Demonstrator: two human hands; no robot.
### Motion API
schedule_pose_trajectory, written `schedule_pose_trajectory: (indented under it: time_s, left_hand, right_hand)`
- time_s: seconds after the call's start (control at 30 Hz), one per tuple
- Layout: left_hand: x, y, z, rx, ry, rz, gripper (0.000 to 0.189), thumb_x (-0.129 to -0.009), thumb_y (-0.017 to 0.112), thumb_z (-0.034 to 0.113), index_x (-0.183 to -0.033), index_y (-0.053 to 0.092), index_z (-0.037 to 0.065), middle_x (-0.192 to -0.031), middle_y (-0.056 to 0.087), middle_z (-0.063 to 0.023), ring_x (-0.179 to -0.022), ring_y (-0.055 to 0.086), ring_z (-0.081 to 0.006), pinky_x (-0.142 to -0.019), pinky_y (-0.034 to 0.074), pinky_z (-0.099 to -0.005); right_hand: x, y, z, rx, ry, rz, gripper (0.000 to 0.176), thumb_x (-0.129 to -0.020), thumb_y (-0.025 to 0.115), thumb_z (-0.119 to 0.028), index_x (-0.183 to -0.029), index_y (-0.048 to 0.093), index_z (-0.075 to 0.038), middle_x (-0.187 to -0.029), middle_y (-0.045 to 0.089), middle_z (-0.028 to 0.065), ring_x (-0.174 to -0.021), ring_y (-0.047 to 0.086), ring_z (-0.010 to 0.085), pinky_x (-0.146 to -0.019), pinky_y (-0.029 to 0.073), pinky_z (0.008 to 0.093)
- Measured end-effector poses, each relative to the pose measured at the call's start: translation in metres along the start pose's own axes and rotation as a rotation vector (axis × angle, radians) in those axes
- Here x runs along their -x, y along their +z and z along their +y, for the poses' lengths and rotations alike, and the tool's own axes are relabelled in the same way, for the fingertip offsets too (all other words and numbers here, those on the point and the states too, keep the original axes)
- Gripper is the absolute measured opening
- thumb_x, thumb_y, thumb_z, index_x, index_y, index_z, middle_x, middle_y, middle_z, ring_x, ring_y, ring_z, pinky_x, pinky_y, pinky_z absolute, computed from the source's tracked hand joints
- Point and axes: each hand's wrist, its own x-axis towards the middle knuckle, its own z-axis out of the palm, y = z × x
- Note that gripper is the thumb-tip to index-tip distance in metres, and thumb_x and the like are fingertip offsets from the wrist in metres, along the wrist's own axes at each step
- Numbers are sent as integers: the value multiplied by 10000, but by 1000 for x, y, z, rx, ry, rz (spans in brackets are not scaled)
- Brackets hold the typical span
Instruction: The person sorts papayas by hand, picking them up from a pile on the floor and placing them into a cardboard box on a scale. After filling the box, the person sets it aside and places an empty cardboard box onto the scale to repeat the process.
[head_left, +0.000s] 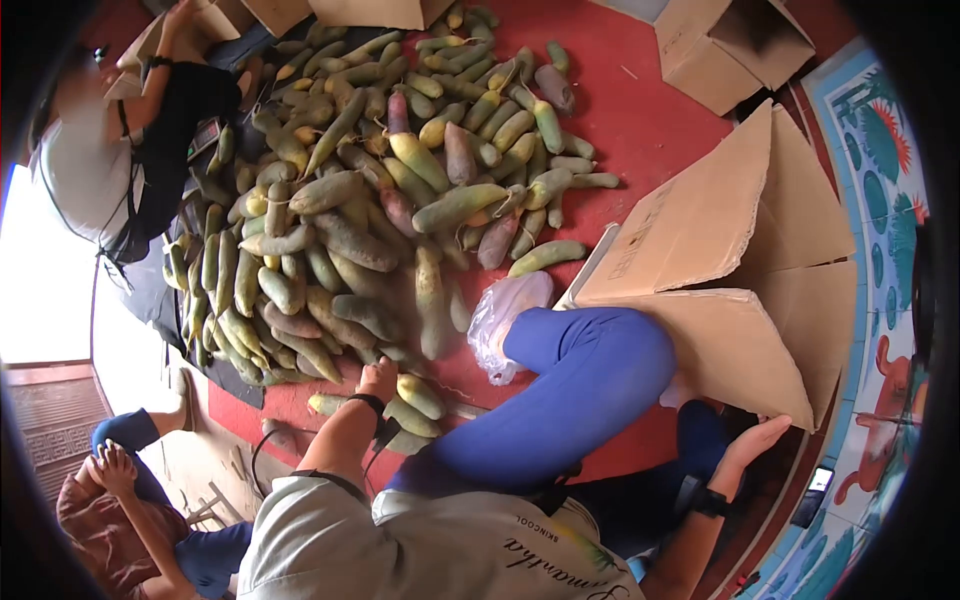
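My left hand is at the near edge of a large heap of green and purplish radishes, its fingers curled beside a yellow-green radish. What the fingers hold, if anything, is hidden. On the right, my right hand touches the lower corner of an open cardboard box, palm against the flap and fingers stretched out. The box stands tilted with its flaps spread. Between the heap and the box, a clear plastic bag covers the foot of my bent leg.
One person sits at the upper left beside the heap; another sits at the lower left, hands on a knee. More cardboard boxes stand at the top. A phone lies at the right on patterned tiles.
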Motion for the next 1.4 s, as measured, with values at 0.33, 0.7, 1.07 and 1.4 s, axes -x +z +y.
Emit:
schedule_pose_trajectory:
  time_s: [0.33, 0.7, 1.07, 1.4]
  left_hand:
    - [-10, -35, 10, 110, -37, -330, 313, -856, 505, 318, -1043, 664, 123, -1063, 652, -67, -999, 621, -238, -788, 512, -361]
    - [27, -105, 11, -225, 638, 150, 115, -751, 555, 161, -734, 661, 119, -694, 646, -37, -616, 643, -198, -553, 507, -333]
    - [97, -349, 64, 868, 623, 678, 255, -845, 439, 111, -720, 631, -2, -762, 627, -51, -731, 567, -145, -768, 433, -260]
    - [162, -496, 214, 1153, 1062, 783, 194, -847, 443, 85, -725, 582, 27, -741, 601, -73, -740, 563, -185, -699, 441, -324]
  right_hand:
    - [1, 5, 4, -79, -7, 2, 593, -971, 287, -468, -1215, 411, 58, -1161, 506, 187, -1015, 522, 243, -866, 420, 328]
    - [2, 11, 7, -226, 27, -42, 590, -976, 309, -428, -1269, 370, 80, -1231, 481, 235, -1114, 492, 302, -941, 384, 374]
    - [3, 13, -2, -150, -15, -94, 527, -977, 345, -363, -1278, 386, 68, -1217, 502, 255, -1099, 510, 332, -929, 383, 381]
    - [10, 6, -28, -181, -35, -90, 464, -960, 386, -363, -1217, 446, 18, -1105, 567, 221, -1036, 540, 343, -876, 407, 393]
